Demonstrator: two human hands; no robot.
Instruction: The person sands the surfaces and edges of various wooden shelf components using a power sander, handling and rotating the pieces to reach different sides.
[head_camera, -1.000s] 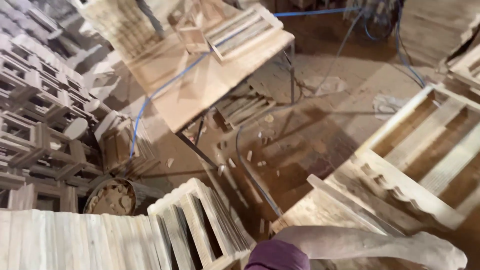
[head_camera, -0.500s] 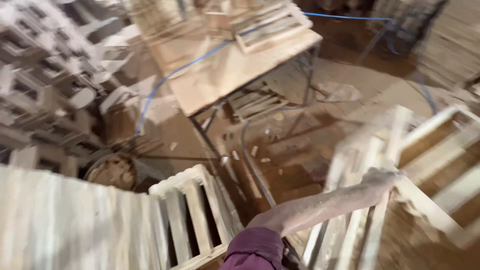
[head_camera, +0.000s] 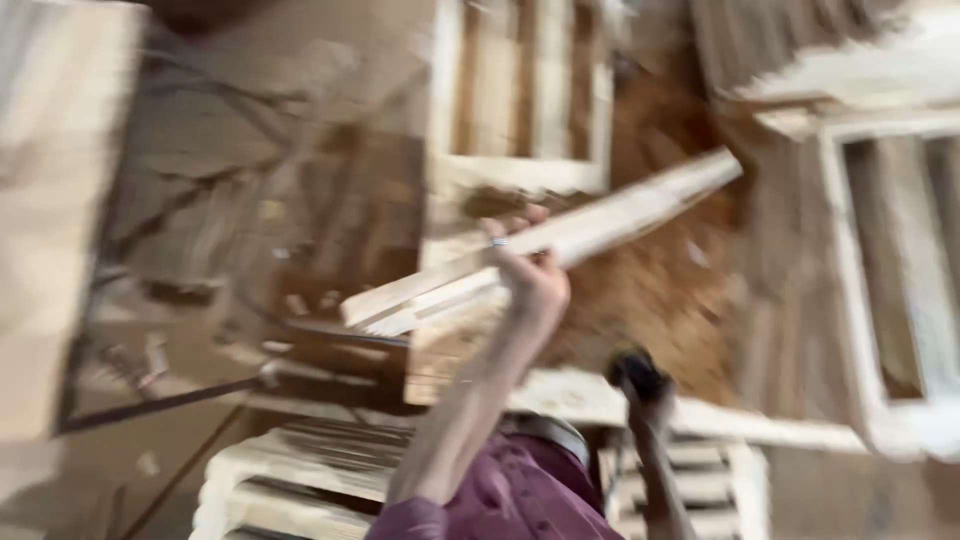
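The view is heavily blurred. My left hand (head_camera: 530, 280) is raised in the middle of the view and grips a bundle of long pale wooden slats (head_camera: 600, 225), which slant from lower left up to the right. My right hand (head_camera: 640, 380) is lower and to the right, with something dark at its tip; blur hides whether it holds anything. A maroon sleeve (head_camera: 500, 500) shows at the bottom edge.
A slatted wooden frame (head_camera: 520, 170) lies beyond the slats and another frame (head_camera: 880, 300) stands at the right. A white slatted crate (head_camera: 300, 480) sits at the lower left. Sawdust and wood scraps (head_camera: 650, 290) cover the brown floor. A pale board stack (head_camera: 50, 200) fills the left edge.
The camera has swung sharply, so the workbench is out of view. My left arm, stretched out towards a frame before, now holds a bundle of slats up in the middle.
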